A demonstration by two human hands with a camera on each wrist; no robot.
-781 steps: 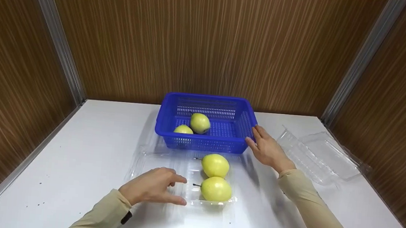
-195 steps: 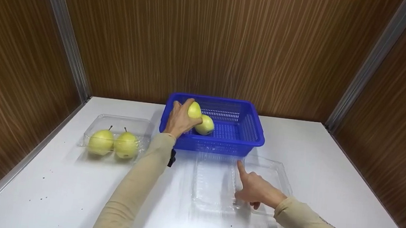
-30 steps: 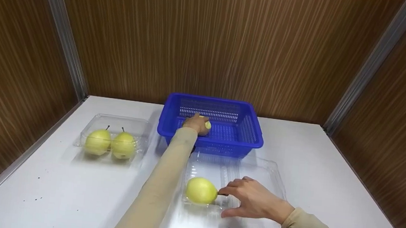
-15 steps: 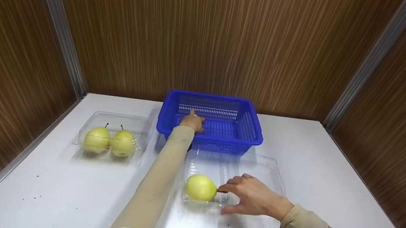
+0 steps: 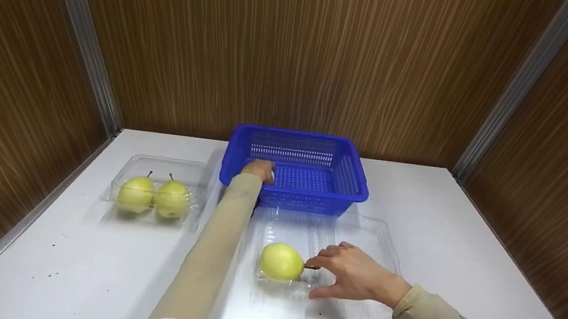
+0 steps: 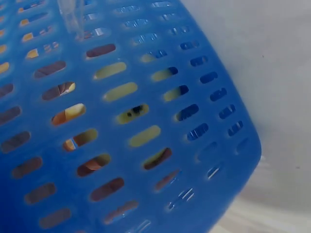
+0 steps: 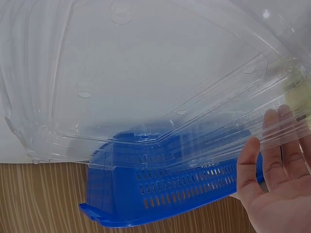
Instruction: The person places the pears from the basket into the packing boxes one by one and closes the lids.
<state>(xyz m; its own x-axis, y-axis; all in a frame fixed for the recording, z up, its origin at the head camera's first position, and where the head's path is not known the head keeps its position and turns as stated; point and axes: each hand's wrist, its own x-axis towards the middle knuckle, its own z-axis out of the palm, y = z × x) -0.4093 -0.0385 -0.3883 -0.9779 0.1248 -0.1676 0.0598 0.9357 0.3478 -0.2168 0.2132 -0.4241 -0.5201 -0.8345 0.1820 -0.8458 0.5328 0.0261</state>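
My left hand (image 5: 260, 171) reaches down inside the blue plastic basket (image 5: 306, 202), at its left front corner. Through the slots in the left wrist view a yellow-green pear (image 6: 121, 91) shows with fingers around it; most of it is hidden by the basket wall. A second pear (image 5: 281, 261) lies on its side in an opened clear plastic clamshell box (image 5: 380, 235) in front of the basket. Beside that pear's stem, my right hand (image 5: 351, 274) has thumb and fingers spread apart, fingertips right at the stem and the box's fold.
At the left stands a closed clear clamshell box (image 5: 170, 167) with two pears (image 5: 136, 194) inside, stems up. The white table (image 5: 115, 263) ends at wood-patterned panels (image 5: 292, 62) at the back and sides.
In the last second my left hand has moved left and lower within the basket. The right hand has stayed by the pear. Earlier, the packed box came to the left and a pear entered the second box.
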